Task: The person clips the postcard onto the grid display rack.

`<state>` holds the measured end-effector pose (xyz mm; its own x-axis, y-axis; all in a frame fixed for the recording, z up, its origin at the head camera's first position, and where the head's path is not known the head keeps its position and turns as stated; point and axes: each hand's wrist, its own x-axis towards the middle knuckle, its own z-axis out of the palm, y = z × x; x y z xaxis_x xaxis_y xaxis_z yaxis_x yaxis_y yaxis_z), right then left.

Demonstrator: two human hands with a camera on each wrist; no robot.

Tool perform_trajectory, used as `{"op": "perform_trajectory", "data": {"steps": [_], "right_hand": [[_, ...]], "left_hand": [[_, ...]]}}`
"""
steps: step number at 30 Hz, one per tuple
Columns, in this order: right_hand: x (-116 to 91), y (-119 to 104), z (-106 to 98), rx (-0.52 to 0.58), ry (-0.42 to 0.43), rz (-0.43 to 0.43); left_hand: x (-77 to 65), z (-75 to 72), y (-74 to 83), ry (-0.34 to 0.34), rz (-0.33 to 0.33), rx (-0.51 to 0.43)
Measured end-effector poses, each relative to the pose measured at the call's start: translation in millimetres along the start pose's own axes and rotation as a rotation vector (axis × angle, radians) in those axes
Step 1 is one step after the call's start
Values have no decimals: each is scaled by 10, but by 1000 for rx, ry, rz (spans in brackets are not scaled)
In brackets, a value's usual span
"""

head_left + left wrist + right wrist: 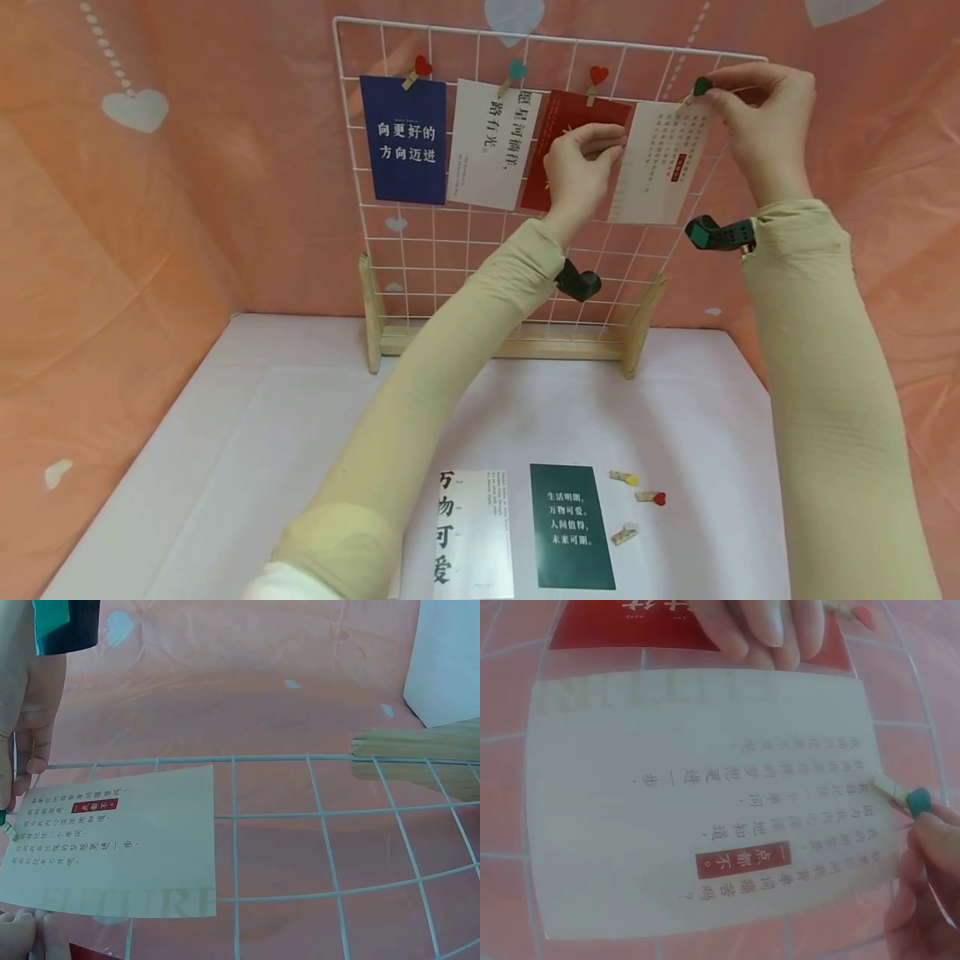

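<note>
A cream card with printed text hangs at the right end of the white wire grid. On its top edge sits a small wooden clothespin with a green heart. My right hand pinches this clothespin between thumb and fingers at the grid's upper right. My left hand is in front of the red card, partly covering it, with loosely bent fingers. In the right wrist view, its fingertips are right at the cream card's side edge.
A blue card and a white card hang clipped farther left. Wooden feet support the grid. On the table lie another white card, a dark green card and several loose clothespins.
</note>
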<state>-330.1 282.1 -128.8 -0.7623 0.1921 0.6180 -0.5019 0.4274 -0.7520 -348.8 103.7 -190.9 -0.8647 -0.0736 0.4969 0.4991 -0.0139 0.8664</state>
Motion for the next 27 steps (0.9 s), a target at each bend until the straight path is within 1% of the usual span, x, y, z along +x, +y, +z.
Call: {"op": "perform_trajectory", "data": {"steps": [2, 7, 12, 18, 22, 27], "right_hand": [[-2, -5, 4, 26, -2, -4], [-35, -35, 0, 108, 1, -9], [-87, -40, -33, 169, 13, -3], [-144, 31, -66, 310, 16, 21], [-185, 108, -104, 389, 8, 51], [-252, 184, -119, 446, -45, 94]], "left_hand": [[-2, -17, -6, -2, 5, 12], [-26, -69, -7, -12, 11, 9], [-58, -91, -21, -39, -6, -48], [-109, -166, -61, -64, -22, -107], [-166, -247, -46, -105, -42, -174], [-230, -381, 3, -173, -80, -233]]}}
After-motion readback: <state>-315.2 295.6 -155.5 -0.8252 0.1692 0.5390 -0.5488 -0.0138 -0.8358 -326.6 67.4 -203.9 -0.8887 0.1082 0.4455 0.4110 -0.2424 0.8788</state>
